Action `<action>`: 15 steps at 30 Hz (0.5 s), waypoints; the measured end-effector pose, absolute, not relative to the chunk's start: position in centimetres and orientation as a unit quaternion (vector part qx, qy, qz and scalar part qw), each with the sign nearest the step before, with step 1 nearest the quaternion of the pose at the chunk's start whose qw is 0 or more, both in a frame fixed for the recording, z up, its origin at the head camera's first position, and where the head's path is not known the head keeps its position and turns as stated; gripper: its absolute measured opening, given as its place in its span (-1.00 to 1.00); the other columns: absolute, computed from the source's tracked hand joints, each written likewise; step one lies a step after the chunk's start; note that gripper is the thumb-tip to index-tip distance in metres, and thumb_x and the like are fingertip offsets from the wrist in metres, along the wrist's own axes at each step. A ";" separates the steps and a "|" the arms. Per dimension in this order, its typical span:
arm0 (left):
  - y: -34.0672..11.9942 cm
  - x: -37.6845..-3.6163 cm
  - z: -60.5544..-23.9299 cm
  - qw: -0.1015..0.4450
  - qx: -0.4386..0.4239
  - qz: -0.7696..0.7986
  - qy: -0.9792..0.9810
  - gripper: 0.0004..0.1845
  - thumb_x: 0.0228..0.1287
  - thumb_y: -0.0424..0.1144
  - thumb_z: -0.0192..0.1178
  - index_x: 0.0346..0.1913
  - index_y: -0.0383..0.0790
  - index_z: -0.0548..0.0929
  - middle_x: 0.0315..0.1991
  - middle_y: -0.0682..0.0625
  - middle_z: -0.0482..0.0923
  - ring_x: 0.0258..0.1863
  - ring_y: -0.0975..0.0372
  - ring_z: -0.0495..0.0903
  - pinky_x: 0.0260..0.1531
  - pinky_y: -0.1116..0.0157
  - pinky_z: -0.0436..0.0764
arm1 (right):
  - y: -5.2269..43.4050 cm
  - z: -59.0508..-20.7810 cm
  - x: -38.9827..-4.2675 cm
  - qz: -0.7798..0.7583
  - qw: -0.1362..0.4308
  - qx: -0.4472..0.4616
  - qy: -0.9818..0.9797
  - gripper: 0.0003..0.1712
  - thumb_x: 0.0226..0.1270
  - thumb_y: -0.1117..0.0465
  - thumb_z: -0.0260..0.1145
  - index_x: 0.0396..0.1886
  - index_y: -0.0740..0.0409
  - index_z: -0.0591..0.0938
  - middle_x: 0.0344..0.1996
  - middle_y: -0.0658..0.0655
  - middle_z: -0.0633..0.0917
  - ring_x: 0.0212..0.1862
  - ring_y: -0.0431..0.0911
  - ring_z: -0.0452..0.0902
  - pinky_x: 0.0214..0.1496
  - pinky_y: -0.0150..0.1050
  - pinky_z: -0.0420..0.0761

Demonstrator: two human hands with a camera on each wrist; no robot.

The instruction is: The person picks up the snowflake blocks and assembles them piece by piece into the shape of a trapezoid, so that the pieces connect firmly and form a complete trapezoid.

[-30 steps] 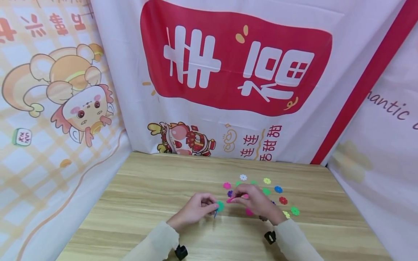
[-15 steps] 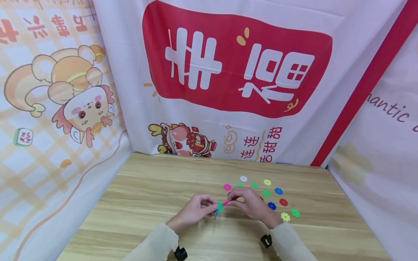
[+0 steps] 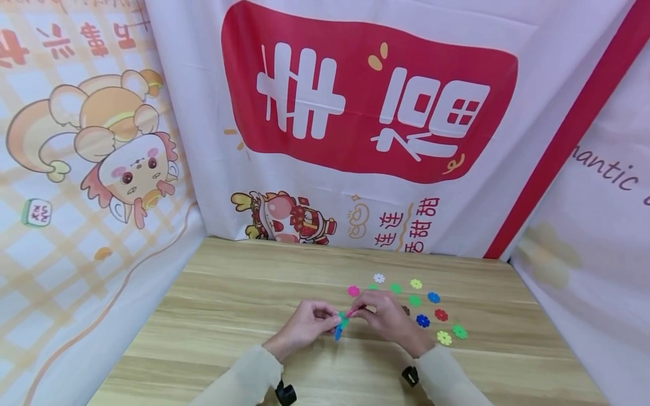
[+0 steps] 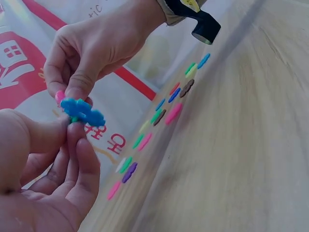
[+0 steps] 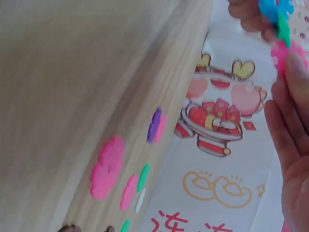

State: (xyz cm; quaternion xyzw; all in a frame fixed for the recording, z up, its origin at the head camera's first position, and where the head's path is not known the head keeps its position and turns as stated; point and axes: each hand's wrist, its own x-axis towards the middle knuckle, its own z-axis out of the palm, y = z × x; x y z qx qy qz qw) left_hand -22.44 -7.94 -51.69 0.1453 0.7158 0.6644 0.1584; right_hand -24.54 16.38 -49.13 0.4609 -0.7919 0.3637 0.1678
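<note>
My left hand (image 3: 331,322) pinches a small cluster of joined flower-shaped plastic discs, a blue disc (image 4: 83,111) and a green disc (image 3: 343,320), just above the wooden table (image 3: 233,316). My right hand (image 3: 357,311) pinches a pink disc (image 4: 59,97) and holds it against that cluster from the right. In the right wrist view the blue disc (image 5: 275,7), green disc (image 5: 284,30) and pink disc (image 5: 286,51) stack at the top right, beside my right hand's fingers (image 5: 289,140). The two hands' fingertips meet at the cluster.
Several loose discs lie on the table to the right of my hands: pink (image 3: 353,291), white (image 3: 378,278), blue (image 3: 433,297), red (image 3: 441,314), yellow (image 3: 444,338), green (image 3: 459,331). Printed cloth banners (image 3: 365,113) wall the table at the back and both sides.
My right hand has moved left with the pink disc until it meets the cluster in my left hand. Discs it covered on the table now show.
</note>
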 end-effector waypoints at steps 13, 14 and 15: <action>-8.8 -23.0 -50.1 0.126 0.196 0.560 0.795 -0.81 0.52 -0.09 0.30 0.02 -0.07 0.76 -0.08 0.06 0.74 -0.06 0.21 0.68 -0.01 0.38 0.68 | 17.3 -47.2 -24.5 0.356 0.011 0.432 -0.828 -0.84 0.36 0.35 0.48 -0.17 -0.01 0.81 -0.20 -0.10 0.84 -0.11 -0.23 0.79 -0.04 -0.33 0.79; -8.7 -23.0 -50.0 0.115 0.200 0.553 0.801 -0.81 0.52 -0.09 0.31 0.03 -0.06 0.75 -0.07 0.08 0.74 -0.05 0.20 0.68 0.00 0.39 0.68 | 17.4 -47.0 -24.5 0.349 0.005 0.431 -0.832 -0.84 0.37 0.34 0.47 -0.16 -0.01 0.81 -0.19 -0.10 0.84 -0.11 -0.22 0.79 -0.04 -0.34 0.79; -8.6 -23.1 -49.9 0.107 0.208 0.547 0.804 -0.81 0.51 -0.10 0.32 0.04 -0.06 0.75 -0.07 0.10 0.74 -0.05 0.20 0.69 0.01 0.40 0.68 | 17.5 -47.0 -24.6 0.342 0.003 0.432 -0.834 -0.84 0.38 0.34 0.47 -0.15 -0.01 0.81 -0.19 -0.10 0.84 -0.11 -0.22 0.79 -0.05 -0.36 0.78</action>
